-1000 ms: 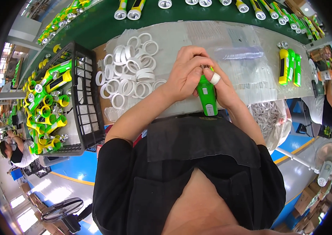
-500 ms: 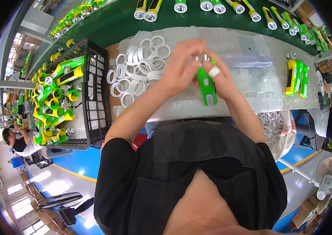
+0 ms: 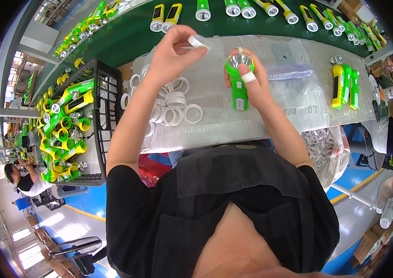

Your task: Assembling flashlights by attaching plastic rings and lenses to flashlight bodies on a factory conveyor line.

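Observation:
My right hand (image 3: 257,79) is wrapped round a green flashlight (image 3: 239,90), its silver reflector facing up and away from me. White tape goes round the thumb and one finger of that hand. To the left, my left hand (image 3: 174,53) is raised over the far side of the table and pinches a white plastic ring (image 3: 197,41) between thumb and fingers. Below it, a heap of white rings (image 3: 174,115) lies on the plastic-covered tabletop (image 3: 215,132), partly hidden behind my left forearm.
At left stands a black crate (image 3: 102,160) full of green and yellow flashlight bodies (image 3: 62,134). Several finished-looking flashlights (image 3: 203,11) line the green surface beyond. On the right lie three flashlights (image 3: 345,88); a sack of white rings (image 3: 319,150) hangs below the edge.
My left hand has left the flashlight's head and moved left, now holding a white ring. My right hand keeps the flashlight, whose reflector now shows fully.

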